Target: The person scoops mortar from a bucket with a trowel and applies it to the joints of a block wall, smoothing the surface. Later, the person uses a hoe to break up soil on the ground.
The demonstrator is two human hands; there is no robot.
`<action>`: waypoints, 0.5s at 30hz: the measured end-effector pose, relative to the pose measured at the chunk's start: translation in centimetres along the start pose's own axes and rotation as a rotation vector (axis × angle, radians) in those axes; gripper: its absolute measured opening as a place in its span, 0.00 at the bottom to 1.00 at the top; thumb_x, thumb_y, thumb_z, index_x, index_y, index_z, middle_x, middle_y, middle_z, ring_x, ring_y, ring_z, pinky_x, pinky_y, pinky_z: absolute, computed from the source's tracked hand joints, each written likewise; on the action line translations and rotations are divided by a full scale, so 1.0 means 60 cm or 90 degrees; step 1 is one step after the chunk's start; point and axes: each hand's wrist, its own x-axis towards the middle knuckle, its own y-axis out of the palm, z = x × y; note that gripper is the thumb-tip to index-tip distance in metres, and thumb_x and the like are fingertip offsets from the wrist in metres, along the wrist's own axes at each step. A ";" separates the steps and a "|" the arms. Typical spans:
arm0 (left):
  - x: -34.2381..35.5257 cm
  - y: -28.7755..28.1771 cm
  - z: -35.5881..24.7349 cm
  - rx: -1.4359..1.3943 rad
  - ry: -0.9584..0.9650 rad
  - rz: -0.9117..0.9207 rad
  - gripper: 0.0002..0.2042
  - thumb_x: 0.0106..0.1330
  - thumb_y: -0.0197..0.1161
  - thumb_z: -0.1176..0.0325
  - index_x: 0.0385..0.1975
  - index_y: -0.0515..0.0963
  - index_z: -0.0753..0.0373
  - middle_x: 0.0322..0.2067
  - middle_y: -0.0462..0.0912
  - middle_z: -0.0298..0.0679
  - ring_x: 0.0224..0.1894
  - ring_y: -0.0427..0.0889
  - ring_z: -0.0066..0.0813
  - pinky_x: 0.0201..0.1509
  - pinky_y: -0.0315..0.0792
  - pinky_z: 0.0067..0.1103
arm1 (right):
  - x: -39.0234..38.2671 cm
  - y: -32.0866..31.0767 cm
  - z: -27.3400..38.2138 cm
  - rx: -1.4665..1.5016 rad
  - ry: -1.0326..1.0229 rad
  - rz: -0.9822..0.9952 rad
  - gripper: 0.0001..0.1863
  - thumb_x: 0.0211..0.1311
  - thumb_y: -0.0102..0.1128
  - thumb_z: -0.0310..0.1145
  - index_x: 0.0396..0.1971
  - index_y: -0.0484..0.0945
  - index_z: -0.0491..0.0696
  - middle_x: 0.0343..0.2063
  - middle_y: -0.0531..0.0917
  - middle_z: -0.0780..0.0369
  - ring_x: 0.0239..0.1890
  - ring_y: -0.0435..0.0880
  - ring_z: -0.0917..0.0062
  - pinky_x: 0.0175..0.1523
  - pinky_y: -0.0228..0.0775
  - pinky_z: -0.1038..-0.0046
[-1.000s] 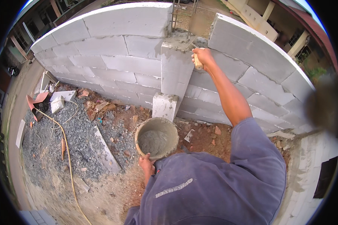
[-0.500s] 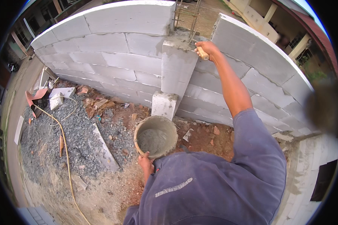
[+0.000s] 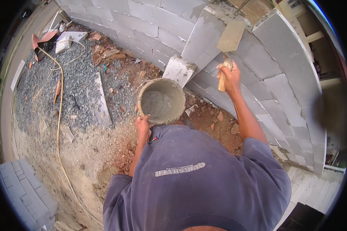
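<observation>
My left hand [image 3: 142, 125] is closed on the lower left rim of a bucket [image 3: 178, 100] with wet grey mortar [image 3: 156, 104] inside. My right hand [image 3: 231, 75] grips the wooden handle of a trowel [image 3: 230, 36], whose flat blade points away from me, in front of the block wall beside a grey column [image 3: 201, 40]. A pale block [image 3: 174, 69] with mortar smears sits at the column's foot, just behind the bucket. The column's top, near the upper edge, carries rough mortar.
The block wall [image 3: 281, 88] runs across the back and down the right. Grey gravel [image 3: 79, 84] at left holds a long board [image 3: 102, 100], a pale hose [image 3: 59, 127], a reddish bent sheet [image 3: 40, 42] and white block pieces [image 3: 63, 44]. Broken rubble lies on reddish soil [image 3: 216, 117].
The view has tilted and turned. My right hand has come down and back from the column's top, bringing the trowel blade into sight. My left hand still holds the bucket.
</observation>
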 end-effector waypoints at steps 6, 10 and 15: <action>-0.027 0.019 -0.016 -0.056 -0.017 -0.003 0.10 0.62 0.61 0.76 0.42 0.72 0.66 0.33 0.78 0.41 0.32 0.85 0.37 0.34 0.86 0.34 | -0.113 0.015 -0.183 -0.492 0.145 0.453 0.21 0.56 0.59 0.31 0.50 0.76 0.39 0.29 0.83 0.53 0.33 0.85 0.63 0.38 0.76 0.64; -0.047 0.021 -0.015 -0.038 -0.004 0.011 0.10 0.62 0.61 0.76 0.41 0.72 0.67 0.34 0.80 0.42 0.32 0.85 0.35 0.34 0.86 0.32 | -0.104 0.085 -0.219 -0.789 0.035 0.602 0.17 0.57 0.60 0.32 0.46 0.79 0.42 0.35 0.86 0.49 0.43 0.86 0.53 0.46 0.78 0.59; -0.032 -0.003 0.034 -0.005 0.000 0.018 0.06 0.62 0.61 0.77 0.36 0.71 0.65 0.32 0.80 0.42 0.29 0.84 0.33 0.29 0.84 0.28 | -0.067 0.153 -0.367 -0.952 -0.129 0.543 0.12 0.58 0.56 0.31 0.39 0.86 0.46 0.35 0.88 0.54 0.38 0.89 0.58 0.42 0.81 0.57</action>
